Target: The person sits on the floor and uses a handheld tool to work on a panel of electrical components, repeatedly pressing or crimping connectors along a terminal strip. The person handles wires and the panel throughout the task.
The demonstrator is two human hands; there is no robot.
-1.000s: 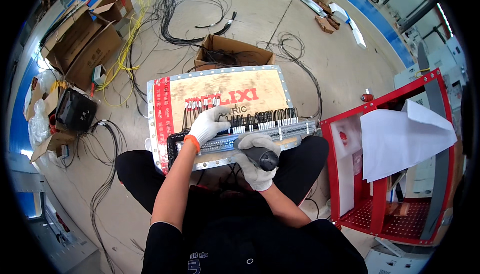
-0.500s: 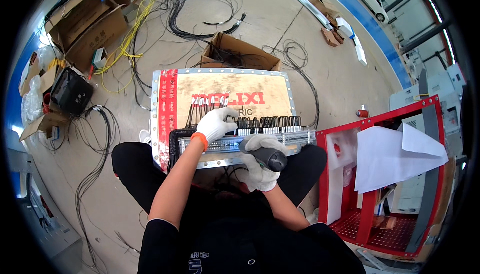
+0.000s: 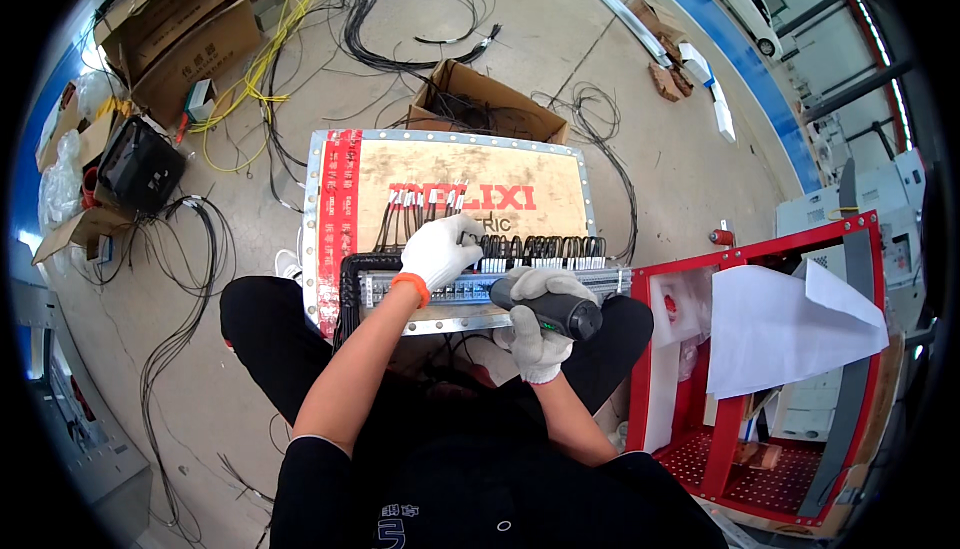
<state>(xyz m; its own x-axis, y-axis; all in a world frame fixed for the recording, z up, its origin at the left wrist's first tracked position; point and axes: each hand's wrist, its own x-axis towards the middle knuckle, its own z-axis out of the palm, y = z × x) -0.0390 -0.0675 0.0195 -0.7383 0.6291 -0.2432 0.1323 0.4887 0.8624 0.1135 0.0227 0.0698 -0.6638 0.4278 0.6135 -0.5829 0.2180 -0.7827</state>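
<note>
My left hand [image 3: 436, 251], in a white glove with an orange band at the wrist, is closed in a pinch among the black wires; what lies between its fingertips is hidden. Beneath it runs a long terminal strip [image 3: 450, 291] on a metal rail. Loose wires [image 3: 407, 211] with white end labels stand up beyond the left hand, while looped, labelled wires [image 3: 545, 251] enter the strip to its right. My gloved right hand [image 3: 541, 351] grips a dark grey cordless screwdriver [image 3: 556, 313], its front end toward the strip; the bit cannot be made out.
The strip rests on a metal-edged wooden box [image 3: 400, 159] between my knees. An open carton [image 3: 485, 99] of cables stands beyond it. At right is a red metal frame [image 3: 728, 419] with white paper [image 3: 780, 334] over it. Cable bundles [image 3: 190, 299] lie on the left floor.
The screwdriver and my right hand have shifted a little to the right. My left hand stays pinched at nearly the same spot on the wires. The whole view has moved slightly.
</note>
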